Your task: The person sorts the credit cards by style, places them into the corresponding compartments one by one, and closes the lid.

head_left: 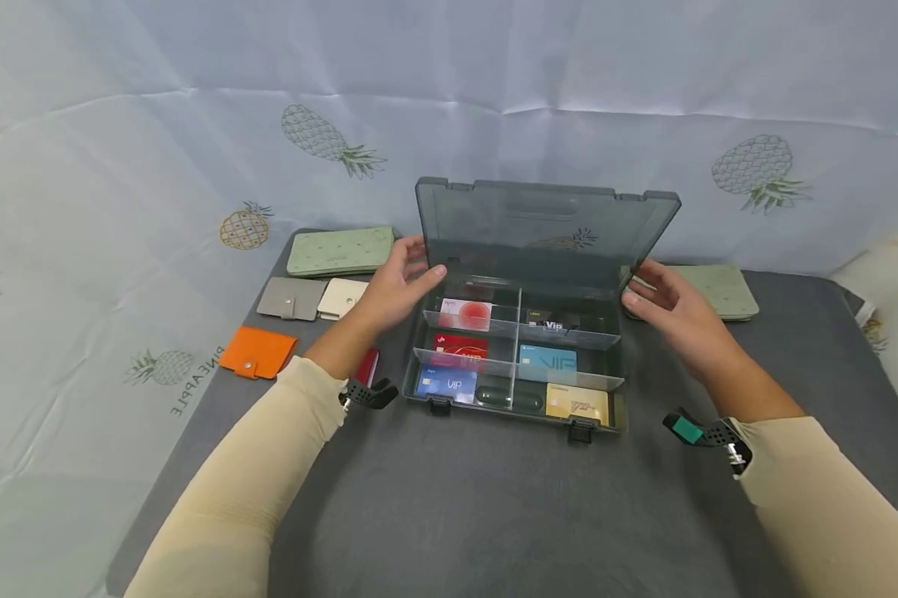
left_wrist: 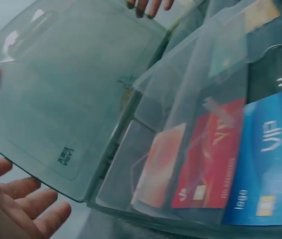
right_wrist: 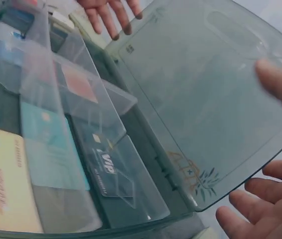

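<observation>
A grey see-through plastic box (head_left: 456,407) stands on the table with its lid (head_left: 546,228) raised and leaning back. Cards lie in its divided compartments: a blue card (left_wrist: 265,164), a red card (left_wrist: 211,154), a pale card with a red circle (head_left: 467,314), a black card (right_wrist: 106,169), a teal card (right_wrist: 51,144) and a gold card (right_wrist: 4,179). My left hand (head_left: 399,286) is at the lid's left edge, thumb on the inner side, relaxed fingers behind. At the right edge, my right hand (head_left: 669,307) is spread the same way, thumb apart from its fingers.
Left of the box lie a green wallet (head_left: 340,252), a grey wallet (head_left: 291,298), a cream wallet (head_left: 340,296) and an orange wallet (head_left: 257,351). A red item (head_left: 366,368) is partly hidden by my left wrist. Another green wallet (head_left: 718,291) lies behind my right hand. A pineapple-print curtain (head_left: 538,100) hangs behind.
</observation>
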`<state>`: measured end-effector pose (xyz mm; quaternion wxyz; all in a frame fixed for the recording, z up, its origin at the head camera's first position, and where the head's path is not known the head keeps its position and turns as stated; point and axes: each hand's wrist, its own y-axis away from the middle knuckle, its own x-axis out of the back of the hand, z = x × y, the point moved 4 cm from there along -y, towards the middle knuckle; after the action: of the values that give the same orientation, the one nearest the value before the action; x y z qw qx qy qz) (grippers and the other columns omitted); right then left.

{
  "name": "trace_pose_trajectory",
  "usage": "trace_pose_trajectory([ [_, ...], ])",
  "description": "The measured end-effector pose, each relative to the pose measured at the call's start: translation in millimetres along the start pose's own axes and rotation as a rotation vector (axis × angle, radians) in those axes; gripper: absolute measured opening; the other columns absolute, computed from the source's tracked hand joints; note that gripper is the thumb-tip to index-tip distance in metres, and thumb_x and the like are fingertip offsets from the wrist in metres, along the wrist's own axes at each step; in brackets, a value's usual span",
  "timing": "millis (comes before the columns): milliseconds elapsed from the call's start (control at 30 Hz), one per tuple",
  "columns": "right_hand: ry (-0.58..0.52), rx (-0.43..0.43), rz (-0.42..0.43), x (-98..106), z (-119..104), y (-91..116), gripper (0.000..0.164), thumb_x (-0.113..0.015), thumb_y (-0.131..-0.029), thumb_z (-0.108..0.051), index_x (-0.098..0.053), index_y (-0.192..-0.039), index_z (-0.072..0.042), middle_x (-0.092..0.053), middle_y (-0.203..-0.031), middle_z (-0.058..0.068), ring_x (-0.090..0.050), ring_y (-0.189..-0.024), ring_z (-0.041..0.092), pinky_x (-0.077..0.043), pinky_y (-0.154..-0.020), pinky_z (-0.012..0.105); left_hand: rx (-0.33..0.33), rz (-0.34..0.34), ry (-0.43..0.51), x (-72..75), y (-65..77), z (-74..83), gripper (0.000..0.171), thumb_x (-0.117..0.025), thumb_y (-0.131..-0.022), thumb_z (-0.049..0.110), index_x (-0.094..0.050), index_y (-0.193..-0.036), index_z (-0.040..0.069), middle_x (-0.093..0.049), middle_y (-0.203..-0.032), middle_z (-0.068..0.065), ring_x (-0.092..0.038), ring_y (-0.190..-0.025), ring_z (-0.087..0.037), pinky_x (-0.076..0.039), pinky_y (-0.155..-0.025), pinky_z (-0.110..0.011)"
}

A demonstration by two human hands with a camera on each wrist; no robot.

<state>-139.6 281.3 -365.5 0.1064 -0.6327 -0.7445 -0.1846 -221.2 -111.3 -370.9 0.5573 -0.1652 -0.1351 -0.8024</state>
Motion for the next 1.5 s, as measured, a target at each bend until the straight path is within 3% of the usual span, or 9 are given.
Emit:
trace_pose_trajectory([
  [200, -0.032, 0.111, -0.045, -1.5, 1.4, 24.5, 0.071, -0.043, -0.116, -0.042, -0.011, -0.173, -0.014, -0.014, -0.177, 0.017, -0.019, -0.160, 0.043, -0.033, -0.122, 0.029, -0.070, -0.029, 0.047, -0.6, 23.2, 0.6, 0.120, -0.046, -0.090, 0.089, -0.022, -0.165, -0.001, -0.035, -0.168, -0.026, -0.035, -0.156, -0.038, -0.028, -0.126, -0.052],
  [267, -0.030, 0.137, -0.053, -3.5, 5.0, 34.5, 0.073, -0.041, -0.115, -0.050, -0.016, -0.173, -0.014, -0.018, -0.176, 0.018, -0.020, -0.159, 0.046, -0.033, -0.123, 0.034, -0.074, -0.033, 0.063, -0.7, 33.4, -0.6, 0.137, -0.042, -0.076, 0.101, -0.026, -0.163, -0.005, -0.038, -0.165, -0.029, -0.036, -0.155, -0.041, -0.028, -0.126, -0.054],
  [400, -0.003, 0.140, -0.040, -6.7, 16.5, 51.7, 0.080, -0.039, -0.111, -0.062, -0.025, -0.171, -0.012, -0.022, -0.173, 0.025, -0.022, -0.152, 0.061, -0.017, -0.116, 0.080, -0.052, -0.047, 0.056, -0.8, 54.2, -6.5, 0.138, -0.042, -0.074, 0.103, -0.032, -0.163, -0.002, -0.036, -0.167, -0.025, -0.033, -0.155, -0.042, -0.027, -0.124, -0.061],
  [533, 0.025, 0.093, -0.040, -8.6, 29.8, 61.4, 0.080, -0.046, -0.109, -0.063, -0.022, -0.172, -0.021, -0.012, -0.176, 0.022, -0.012, -0.154, 0.063, -0.012, -0.108, 0.089, -0.056, -0.052, 0.007, -0.9, 69.6, -14.1, 0.125, -0.048, -0.081, 0.098, -0.036, -0.165, 0.006, -0.035, -0.170, -0.019, -0.031, -0.158, -0.038, -0.026, -0.125, -0.061],
  [833, 0.097, 0.111, -0.122, -15.6, 50.3, 68.5, 0.098, -0.076, -0.097, -0.012, -0.016, -0.173, -0.028, -0.013, -0.176, 0.021, -0.017, -0.151, 0.066, -0.020, -0.108, 0.086, -0.102, -0.119, -0.140, -2.4, 77.5, -46.5, 0.113, -0.084, -0.078, 0.072, -0.042, -0.165, 0.012, -0.046, -0.165, -0.012, -0.043, -0.152, -0.034, -0.033, -0.122, -0.058],
  [967, 0.179, 0.091, -0.105, -16.9, 60.5, 65.8, 0.107, -0.084, -0.093, -0.017, -0.016, -0.173, -0.032, -0.013, -0.178, 0.015, -0.016, -0.153, 0.063, -0.020, -0.107, 0.086, -0.085, -0.129, -0.243, -7.3, 71.4, -55.7, 0.106, -0.094, -0.080, 0.046, -0.041, -0.166, 0.016, -0.043, -0.167, -0.006, -0.043, -0.152, -0.032, -0.037, -0.120, -0.057],
  [1200, 0.325, 0.186, -0.057, -19.9, 68.8, 60.2, 0.112, -0.090, -0.088, -0.022, -0.018, -0.173, -0.022, -0.012, -0.179, 0.008, -0.012, -0.160, 0.049, -0.020, -0.108, 0.086, -0.033, -0.149, -0.310, -17.5, 69.4, -59.4, 0.109, -0.092, -0.083, 0.047, -0.033, -0.169, 0.017, -0.036, -0.171, -0.006, -0.037, -0.155, -0.032, -0.036, -0.120, -0.061],
  [1367, 0.357, 0.314, 0.027, -27.1, 51.1, 61.6, 0.104, -0.091, -0.085, -0.017, -0.030, -0.170, -0.014, -0.019, -0.177, 0.013, -0.012, -0.161, 0.047, -0.016, -0.109, 0.086, -0.174, -0.059, -0.318, -22.4, 82.9, -50.3, 0.100, -0.091, -0.086, 0.037, -0.038, -0.166, 0.013, -0.038, -0.169, -0.009, -0.038, -0.153, -0.031, -0.037, -0.118, -0.062],
  [1500, 0.396, 0.493, 0.112, -54.5, 23.8, 64.1, 0.081, -0.091, -0.083, -0.012, -0.055, -0.156, -0.008, -0.044, -0.165, 0.015, -0.035, -0.150, 0.047, -0.030, -0.107, 0.077, -0.367, 0.062, -0.344, -31.5, 101.8, -41.5, 0.072, -0.090, -0.087, 0.026, -0.060, -0.151, 0.011, -0.050, -0.159, -0.009, -0.046, -0.145, -0.031, -0.044, -0.112, -0.059],
])
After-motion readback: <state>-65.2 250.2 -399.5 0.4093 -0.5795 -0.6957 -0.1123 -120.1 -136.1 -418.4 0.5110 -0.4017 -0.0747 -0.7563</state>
